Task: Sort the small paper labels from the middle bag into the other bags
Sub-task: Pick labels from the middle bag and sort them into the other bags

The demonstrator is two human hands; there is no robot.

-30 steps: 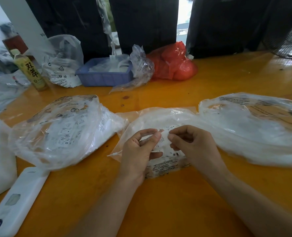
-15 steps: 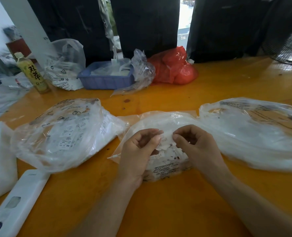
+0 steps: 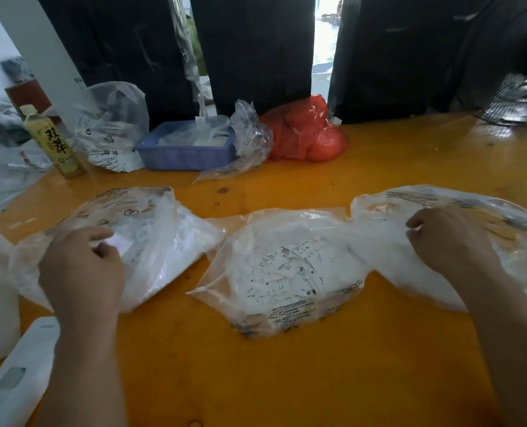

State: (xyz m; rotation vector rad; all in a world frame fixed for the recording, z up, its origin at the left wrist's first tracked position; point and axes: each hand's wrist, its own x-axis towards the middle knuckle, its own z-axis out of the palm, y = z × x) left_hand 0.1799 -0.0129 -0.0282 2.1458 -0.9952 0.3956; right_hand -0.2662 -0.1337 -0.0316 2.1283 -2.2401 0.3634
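hands [image 3: 82,266] [image 3: 447,241] over outer bags [image 3: 163,241] [image 3: 502,260]

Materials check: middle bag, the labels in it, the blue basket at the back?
Middle bag: thin clear plastic film, glossy, crinkled, black print along its edge. Labels: look like matte white paper with small black print. Blue basket: probably rigid moulded plastic, slotted walls.

The middle bag [image 3: 287,272] lies on the worktop [image 3: 287,380] between the two sets of fingers; the left fingers [image 3: 105,251] rest over the left bag [image 3: 151,241], the right fingers [image 3: 416,229] over the right bag [image 3: 502,241]; beyond them stand a basket [image 3: 185,155] and a bottle [image 3: 55,143].
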